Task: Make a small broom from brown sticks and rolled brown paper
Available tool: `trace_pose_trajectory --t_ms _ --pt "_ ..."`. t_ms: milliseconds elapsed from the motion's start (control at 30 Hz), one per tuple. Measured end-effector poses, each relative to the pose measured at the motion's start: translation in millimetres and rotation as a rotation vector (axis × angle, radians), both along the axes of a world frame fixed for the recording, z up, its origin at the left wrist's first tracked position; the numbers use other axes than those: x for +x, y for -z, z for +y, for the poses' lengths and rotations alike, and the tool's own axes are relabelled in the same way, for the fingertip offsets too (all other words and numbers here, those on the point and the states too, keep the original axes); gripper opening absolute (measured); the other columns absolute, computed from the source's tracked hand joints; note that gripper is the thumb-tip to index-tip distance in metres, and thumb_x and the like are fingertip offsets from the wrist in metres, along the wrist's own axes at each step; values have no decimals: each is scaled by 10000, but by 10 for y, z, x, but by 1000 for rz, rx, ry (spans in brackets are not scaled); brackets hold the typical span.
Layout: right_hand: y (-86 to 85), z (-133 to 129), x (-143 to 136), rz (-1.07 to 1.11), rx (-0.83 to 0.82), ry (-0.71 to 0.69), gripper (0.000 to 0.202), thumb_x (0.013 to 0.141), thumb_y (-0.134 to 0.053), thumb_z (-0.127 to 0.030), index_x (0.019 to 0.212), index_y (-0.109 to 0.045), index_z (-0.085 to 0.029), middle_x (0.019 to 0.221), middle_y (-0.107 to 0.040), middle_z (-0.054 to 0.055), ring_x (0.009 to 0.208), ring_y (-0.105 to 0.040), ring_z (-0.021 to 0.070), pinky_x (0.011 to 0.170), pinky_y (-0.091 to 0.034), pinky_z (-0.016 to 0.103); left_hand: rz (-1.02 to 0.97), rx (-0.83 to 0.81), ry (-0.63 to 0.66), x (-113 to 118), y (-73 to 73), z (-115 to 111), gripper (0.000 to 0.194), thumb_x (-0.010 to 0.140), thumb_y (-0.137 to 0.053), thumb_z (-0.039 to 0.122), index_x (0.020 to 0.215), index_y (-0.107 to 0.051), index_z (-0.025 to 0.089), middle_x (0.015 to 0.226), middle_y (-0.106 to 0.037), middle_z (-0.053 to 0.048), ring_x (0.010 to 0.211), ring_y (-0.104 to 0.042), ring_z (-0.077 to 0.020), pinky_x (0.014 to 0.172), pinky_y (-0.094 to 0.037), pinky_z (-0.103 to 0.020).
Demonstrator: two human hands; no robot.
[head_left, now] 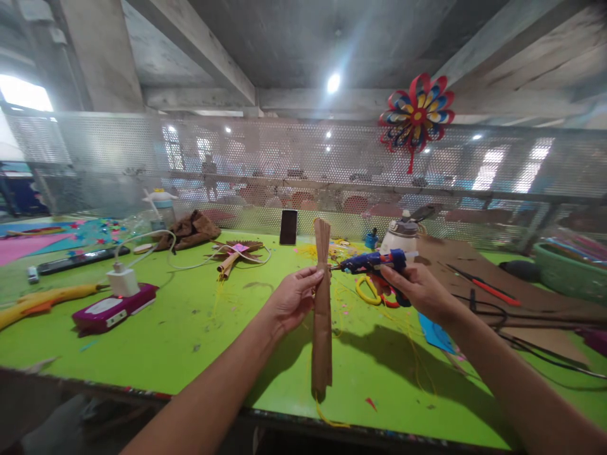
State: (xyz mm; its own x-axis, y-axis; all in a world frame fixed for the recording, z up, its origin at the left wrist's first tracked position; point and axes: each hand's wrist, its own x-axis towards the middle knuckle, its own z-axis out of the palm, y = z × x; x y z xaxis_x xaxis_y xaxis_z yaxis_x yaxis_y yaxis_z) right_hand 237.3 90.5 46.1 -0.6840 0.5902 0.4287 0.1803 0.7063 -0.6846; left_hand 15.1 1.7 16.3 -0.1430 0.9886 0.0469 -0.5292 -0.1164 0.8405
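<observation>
Pinched in my left hand (296, 297) is a folded strip of brown paper (322, 341), held upright with pleats showing at its top. A yellow string (327, 414) trails from its lower end. My right hand (417, 284) grips a blue hot glue gun (370, 261), its nozzle pointing left at the paper, close to my left fingertips. Whether the nozzle touches the paper I cannot tell. Beneath the glue gun lie yellow-handled scissors (367, 291), partly hidden. A brown pleated paper piece with a pink patch (239, 249) rests farther back on the left.
On the green table (190, 341) stand a purple power strip (114, 308) with a white plug and a dark phone (288, 227). Brown sheets (502, 278) and black cables lie right, near a green basket (569, 272). A white jug (401, 237) is behind the glue gun.
</observation>
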Motion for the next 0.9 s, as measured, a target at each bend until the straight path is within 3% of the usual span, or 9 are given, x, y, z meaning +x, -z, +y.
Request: trace_pose_trajectory --t_ms 400,900 --pt "74 79 4 64 -3 -19 451 897 -424 -524 694 -586 -156 641 -599 51 580 -522 133 529 -411 258 15 -9 0 9 -7 -12 266 597 -813 201 823 -698 119 776 -634 -33 689 -525 -105 596 -388 -225" --pt "0 0 1 54 8 -7 480 881 -425 -558 667 -585 -159 593 -554 35 526 -472 118 469 -360 249 2 -17 -24 5 -37 -21 282 585 -813 177 833 -700 103 780 -637 -33 697 -531 -102 603 -397 -209"
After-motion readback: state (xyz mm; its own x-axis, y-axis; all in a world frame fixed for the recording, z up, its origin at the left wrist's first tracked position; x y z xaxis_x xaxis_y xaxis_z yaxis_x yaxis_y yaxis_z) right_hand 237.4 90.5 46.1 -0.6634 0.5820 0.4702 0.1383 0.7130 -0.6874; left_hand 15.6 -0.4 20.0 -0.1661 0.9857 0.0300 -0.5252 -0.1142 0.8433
